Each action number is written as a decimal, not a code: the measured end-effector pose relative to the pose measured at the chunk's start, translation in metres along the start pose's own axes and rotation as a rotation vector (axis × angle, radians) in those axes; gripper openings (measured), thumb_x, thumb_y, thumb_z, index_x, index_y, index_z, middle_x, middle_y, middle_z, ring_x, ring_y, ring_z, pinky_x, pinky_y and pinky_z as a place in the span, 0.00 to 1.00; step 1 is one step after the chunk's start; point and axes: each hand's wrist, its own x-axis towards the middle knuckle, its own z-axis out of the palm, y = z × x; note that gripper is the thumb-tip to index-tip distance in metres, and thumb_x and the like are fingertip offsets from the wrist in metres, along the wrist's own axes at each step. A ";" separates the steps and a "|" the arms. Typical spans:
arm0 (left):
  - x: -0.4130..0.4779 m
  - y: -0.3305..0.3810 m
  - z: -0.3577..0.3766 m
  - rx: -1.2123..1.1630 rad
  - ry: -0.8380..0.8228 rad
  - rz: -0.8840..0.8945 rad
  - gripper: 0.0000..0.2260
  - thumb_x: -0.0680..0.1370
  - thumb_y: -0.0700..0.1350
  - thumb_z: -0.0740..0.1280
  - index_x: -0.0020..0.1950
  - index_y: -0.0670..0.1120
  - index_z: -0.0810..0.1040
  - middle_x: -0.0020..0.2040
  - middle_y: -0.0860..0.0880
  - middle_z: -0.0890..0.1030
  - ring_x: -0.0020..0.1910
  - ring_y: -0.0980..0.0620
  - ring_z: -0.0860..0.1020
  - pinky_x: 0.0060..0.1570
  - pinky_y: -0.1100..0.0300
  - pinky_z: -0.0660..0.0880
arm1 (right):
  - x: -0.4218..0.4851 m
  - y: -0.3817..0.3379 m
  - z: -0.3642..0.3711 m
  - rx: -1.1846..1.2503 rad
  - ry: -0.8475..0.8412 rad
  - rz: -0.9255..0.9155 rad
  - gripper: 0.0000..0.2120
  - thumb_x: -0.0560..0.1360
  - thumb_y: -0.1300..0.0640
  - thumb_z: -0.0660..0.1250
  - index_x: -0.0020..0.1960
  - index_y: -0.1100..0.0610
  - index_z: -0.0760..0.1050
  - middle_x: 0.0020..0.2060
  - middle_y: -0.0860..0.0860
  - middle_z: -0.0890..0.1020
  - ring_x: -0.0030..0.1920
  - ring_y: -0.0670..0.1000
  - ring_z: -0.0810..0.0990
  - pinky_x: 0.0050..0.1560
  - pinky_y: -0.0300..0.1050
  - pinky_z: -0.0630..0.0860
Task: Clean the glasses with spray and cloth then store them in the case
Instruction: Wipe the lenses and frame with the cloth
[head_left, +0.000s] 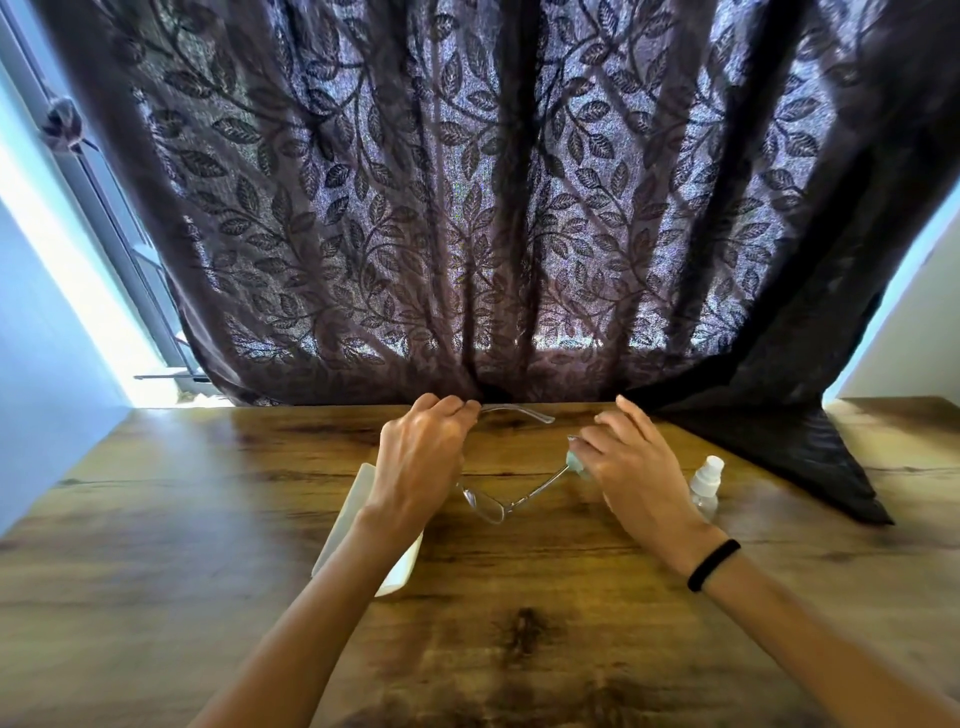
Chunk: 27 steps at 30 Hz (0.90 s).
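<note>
Thin metal-framed glasses (491, 506) hang above the wooden table (519, 597), arms spread. My left hand (421, 457) grips them by the frame, one temple arm poking out past its fingertips toward the curtain. My right hand (628, 462) pinches a pale green cloth (574, 461) around the end of the other temple arm. A small clear spray bottle (706, 483) with a white cap stands just right of my right hand. A white glasses case (358, 514) lies on the table under my left wrist, partly hidden by the forearm.
A dark leaf-patterned curtain (493, 208) hangs along the table's far edge, and its right end drapes onto the tabletop (810, 452). A bright window frame (104, 218) runs at the left. A black band is on my right wrist.
</note>
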 end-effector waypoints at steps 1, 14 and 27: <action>-0.001 0.001 0.000 -0.001 -0.007 0.000 0.16 0.65 0.28 0.70 0.51 0.38 0.81 0.41 0.44 0.83 0.36 0.43 0.79 0.22 0.54 0.74 | -0.001 0.000 -0.001 0.069 -0.003 0.051 0.14 0.60 0.68 0.75 0.44 0.58 0.81 0.38 0.49 0.82 0.44 0.53 0.80 0.50 0.49 0.79; -0.007 0.007 0.007 -0.126 0.024 -0.129 0.19 0.61 0.33 0.75 0.51 0.44 0.82 0.46 0.49 0.84 0.45 0.45 0.81 0.32 0.54 0.76 | 0.003 -0.011 -0.001 0.841 0.483 0.717 0.14 0.71 0.71 0.65 0.54 0.60 0.79 0.50 0.47 0.80 0.49 0.43 0.79 0.51 0.34 0.75; -0.008 0.000 0.006 -0.235 0.167 -0.281 0.05 0.75 0.40 0.69 0.47 0.46 0.83 0.41 0.50 0.84 0.35 0.48 0.81 0.32 0.63 0.67 | 0.027 0.010 -0.045 1.948 0.710 1.064 0.09 0.75 0.66 0.61 0.53 0.58 0.75 0.44 0.48 0.82 0.50 0.46 0.79 0.62 0.46 0.73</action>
